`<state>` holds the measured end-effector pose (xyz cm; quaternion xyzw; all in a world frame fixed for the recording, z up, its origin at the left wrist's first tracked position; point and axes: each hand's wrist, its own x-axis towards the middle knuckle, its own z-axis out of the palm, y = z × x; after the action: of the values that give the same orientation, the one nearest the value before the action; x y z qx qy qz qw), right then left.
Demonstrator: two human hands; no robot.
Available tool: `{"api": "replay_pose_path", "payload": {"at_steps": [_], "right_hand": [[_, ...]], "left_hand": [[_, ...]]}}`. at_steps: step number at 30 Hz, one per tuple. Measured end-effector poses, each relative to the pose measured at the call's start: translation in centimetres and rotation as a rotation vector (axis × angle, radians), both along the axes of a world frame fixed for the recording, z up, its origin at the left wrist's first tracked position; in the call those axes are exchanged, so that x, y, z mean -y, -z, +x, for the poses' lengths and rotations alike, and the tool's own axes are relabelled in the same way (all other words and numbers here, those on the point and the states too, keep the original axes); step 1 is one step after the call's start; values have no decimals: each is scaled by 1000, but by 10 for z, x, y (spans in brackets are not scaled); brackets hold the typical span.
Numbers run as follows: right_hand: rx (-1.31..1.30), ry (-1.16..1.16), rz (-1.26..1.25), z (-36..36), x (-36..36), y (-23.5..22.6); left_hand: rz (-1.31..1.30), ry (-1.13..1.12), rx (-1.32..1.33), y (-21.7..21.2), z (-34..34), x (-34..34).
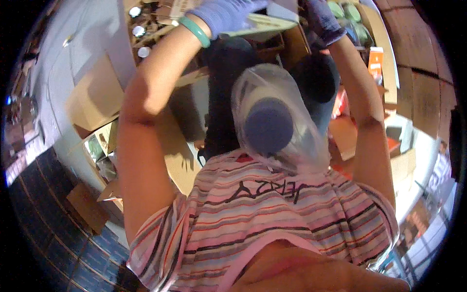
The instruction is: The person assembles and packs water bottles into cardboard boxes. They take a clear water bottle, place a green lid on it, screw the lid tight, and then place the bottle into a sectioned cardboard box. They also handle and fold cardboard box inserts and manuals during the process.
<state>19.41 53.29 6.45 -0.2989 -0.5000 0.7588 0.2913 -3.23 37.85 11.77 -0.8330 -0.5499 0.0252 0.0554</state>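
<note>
Both my arms are raised toward the top of the view, and both hands wear purple gloves. My left hand [228, 13], with a green bangle [194, 31] on its wrist, lies curled over the edge of a pale flat board [265, 23]. My right hand [322, 19] is at the board's right end, with its fingers cut off by the frame edge. A clear plastic bag [292, 97] with a dark blue round thing [268, 125] inside hangs in front of my chest, above my striped shirt [272, 214]. Neither hand touches the bag.
Cardboard boxes [92, 102] stand at the left above a dark tiled floor [58, 233]. Round shiny lids [138, 30] sit at the top left and green round items [348, 12] at the top right. An orange packet [375, 63] and a brick wall [421, 73] are at the right.
</note>
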Motion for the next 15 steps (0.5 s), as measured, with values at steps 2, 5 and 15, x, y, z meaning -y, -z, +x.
{"api": "replay_pose_path", "payload": {"at_steps": [2,5,15], "right_hand": [[217,43,126,17,52,-38],[585,-565,781,79,97,-45],[758,-725,1169,99,143,18]], "left_hand": [[-186,-87,-98,-21,3,-1],[-351,-113,-188,-38,13,-11],[-95,-272,134,-19,-38,42]]}}
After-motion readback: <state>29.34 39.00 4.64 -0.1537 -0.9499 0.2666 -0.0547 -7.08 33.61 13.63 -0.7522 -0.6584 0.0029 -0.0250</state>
